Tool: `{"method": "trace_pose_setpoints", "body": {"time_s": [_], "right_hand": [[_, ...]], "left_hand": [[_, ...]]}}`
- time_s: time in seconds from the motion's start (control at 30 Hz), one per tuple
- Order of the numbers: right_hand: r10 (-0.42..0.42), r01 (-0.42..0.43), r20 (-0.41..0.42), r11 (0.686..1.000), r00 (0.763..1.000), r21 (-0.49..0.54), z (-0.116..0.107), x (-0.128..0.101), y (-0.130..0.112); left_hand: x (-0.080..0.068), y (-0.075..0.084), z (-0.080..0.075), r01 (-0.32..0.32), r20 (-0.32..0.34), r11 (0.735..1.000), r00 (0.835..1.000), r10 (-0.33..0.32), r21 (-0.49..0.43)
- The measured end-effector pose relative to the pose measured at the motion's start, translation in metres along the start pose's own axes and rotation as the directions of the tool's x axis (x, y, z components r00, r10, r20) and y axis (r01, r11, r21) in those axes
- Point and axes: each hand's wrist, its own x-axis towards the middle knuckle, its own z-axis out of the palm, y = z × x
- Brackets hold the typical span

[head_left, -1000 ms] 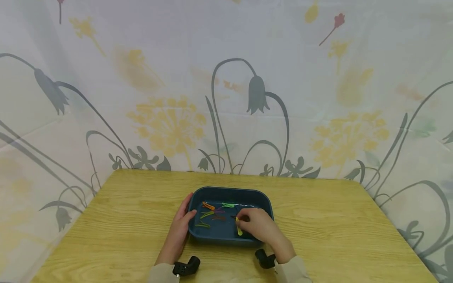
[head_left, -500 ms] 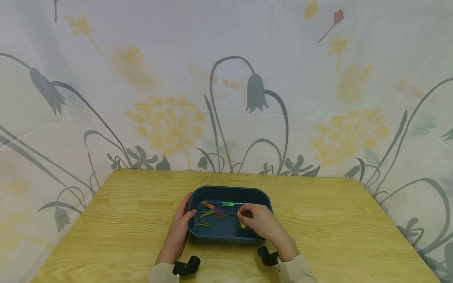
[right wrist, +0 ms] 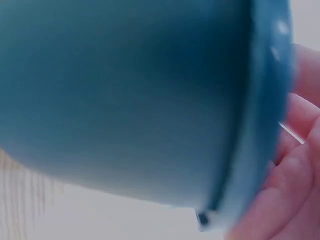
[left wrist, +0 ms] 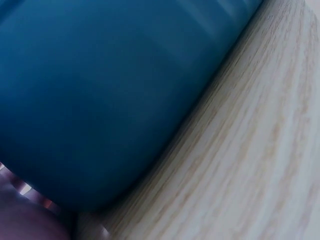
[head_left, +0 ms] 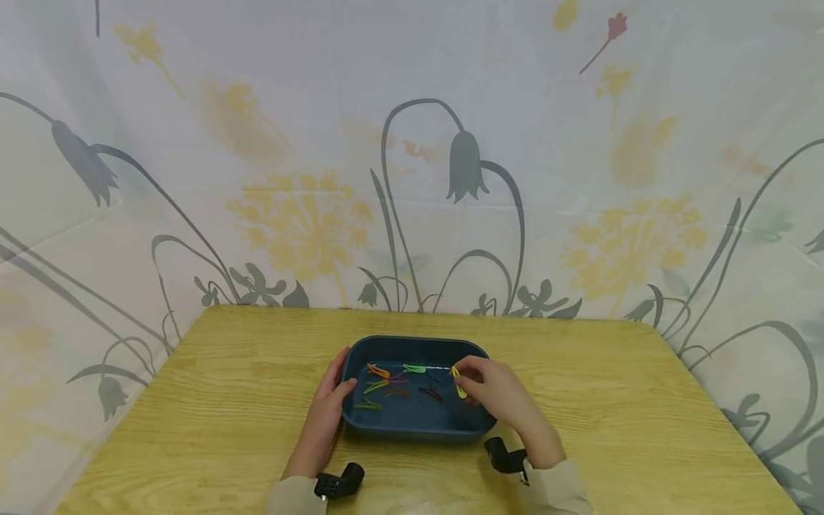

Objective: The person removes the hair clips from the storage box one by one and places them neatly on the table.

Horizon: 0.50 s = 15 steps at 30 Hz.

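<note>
A dark blue plastic tray (head_left: 412, 429) was set on a wooden table (head_left: 644, 415), close to the person's edge of it. Its left side was touched by the left hand (head_left: 328, 404): the palm was laid along the outer wall and the thumb was hooked over the rim, with the fingers fairly straight rather than curled tight. In the left wrist view only the blurred blue wall (left wrist: 100, 100) of the tray and the wood grain (left wrist: 250, 165) beside it could be made out.

A yellow hair clip (head_left: 458, 383) was pinched between the thumb and fingertips of the right hand (head_left: 498, 393), and was held just above the tray's right end, near the rim. In the right wrist view the tray's outer wall (right wrist: 125, 100) filled the frame, and fingers (right wrist: 295, 165) were seen beyond its rim; the clip itself was not shown there.

On the tray floor several other clips were scattered: an orange clip (head_left: 378, 371) and a bright green clip (head_left: 415, 369) towards the far side, an olive-green clip (head_left: 376, 388) and a brown clip (head_left: 397, 392) in the middle, a dark red clip (head_left: 430, 393) just left of the held one, and a further green clip (head_left: 368, 405) nearer the left hand. A flower-printed cloth (head_left: 412, 179) was hung behind the table.
</note>
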Motion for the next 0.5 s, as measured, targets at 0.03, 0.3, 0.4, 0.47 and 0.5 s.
{"method": "trace_pose_setpoints", "body": {"time_s": [0.03,0.3,0.4,0.47,0.5], "right_hand": [[0.005,-0.005,-0.011,1.0,1.0,0.0,-0.002,0.0,0.001],[0.045,-0.045,-0.086,0.999,0.995,0.011,-0.013,-0.003,0.004],[0.067,-0.065,-0.111,0.998,0.992,0.021,-0.016,-0.004,0.005],[0.077,-0.075,-0.125,0.997,0.989,0.024,-0.018,-0.005,0.007],[0.082,-0.079,-0.131,0.996,0.988,0.028,-0.019,-0.005,0.008]], "left_hand": [[0.0,0.0,0.0,0.003,-0.002,1.0,1.0,-0.003,0.0],[-0.001,0.001,-0.001,0.005,0.011,1.0,1.0,-0.005,-0.005],[-0.001,0.002,0.0,0.002,0.014,1.0,1.0,-0.002,-0.005],[-0.001,0.003,0.0,0.003,0.013,1.0,1.0,-0.003,-0.004],[-0.001,0.003,0.001,0.005,0.01,1.0,1.0,-0.005,-0.003]]}}
